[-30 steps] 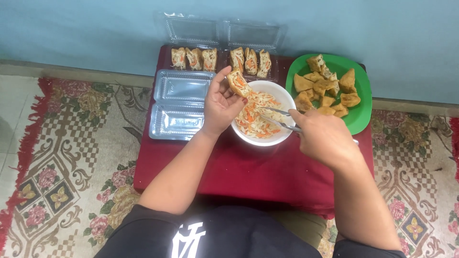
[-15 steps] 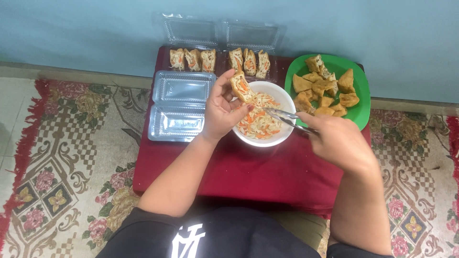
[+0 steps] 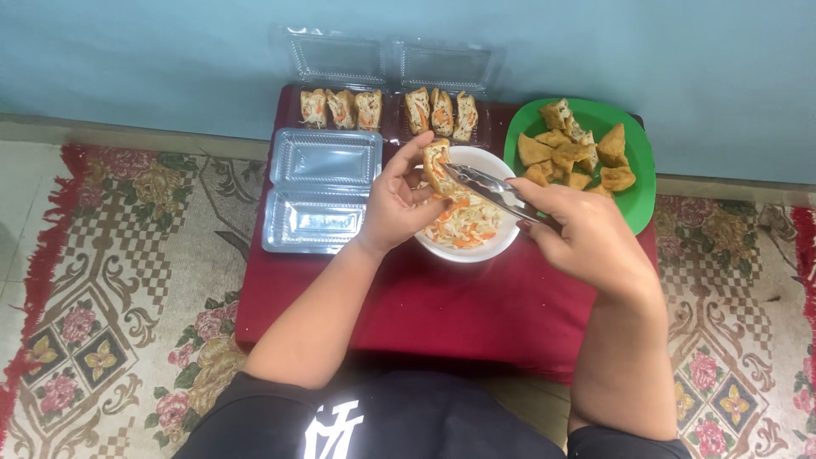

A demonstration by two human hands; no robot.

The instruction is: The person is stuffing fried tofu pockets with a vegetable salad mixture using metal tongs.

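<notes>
Red cloth covers the low tabletop (image 3: 442, 314), and everything on it sits within easy arm's reach of the seated person. The left hand (image 3: 393, 204) is curled around a fried tofu pocket (image 3: 437, 163), fingers and thumb pinching its sides so the cut mouth faces up; it hangs right over the white bowl (image 3: 489, 246), so that loose filling would drop back in, I judge. The right hand (image 3: 586, 234) is closed around the handle end of metal tongs (image 3: 489, 185), whose thin shiny tips meet the opening of the pocket.

Inside the bowl lies a tangle of pale shredded vegetables with orange carrot strips, moist and limp. The green plate (image 3: 642, 191) just right of it holds a heap of golden tofu pieces, puffy and wrinkled, apparently unfilled. Along the far edge, two clear plastic trays (image 3: 391, 119) stand open with lids leaning on the blue wall, each carrying three stuffed pieces in a row, cut side up. Another clear plastic box (image 3: 323, 191), ribbed and glossy, lies opened flat to the left of the bowl. A patterned floral rug (image 3: 110, 280) spreads underneath.
</notes>
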